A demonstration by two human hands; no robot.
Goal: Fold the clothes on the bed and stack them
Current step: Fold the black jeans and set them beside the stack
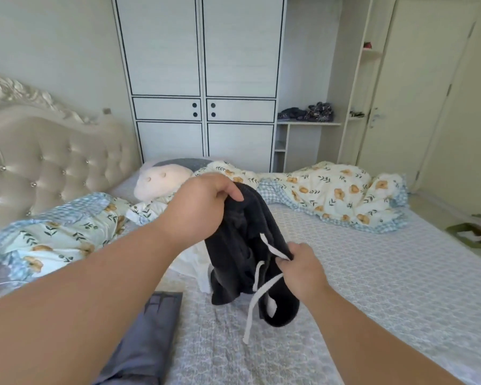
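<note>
A dark grey pair of drawstring pants (239,245) hangs bunched above the bed (386,273). My left hand (203,201) grips its upper edge from above. Lower down, my right hand (300,265) pinches the waistband by the white drawstring (254,298), whose ends dangle toward the sheet. A white garment (195,262) lies on the bed behind the pants, partly hidden by them. A folded grey-blue garment (147,337) lies flat on the sheet at the near left.
A floral quilt (339,193) is bunched along the far side and left of the bed, beside a pale plush pillow (159,182). A tufted headboard (53,162) stands at left, a white wardrobe (200,79) behind. Green item on the floor (472,234) at right.
</note>
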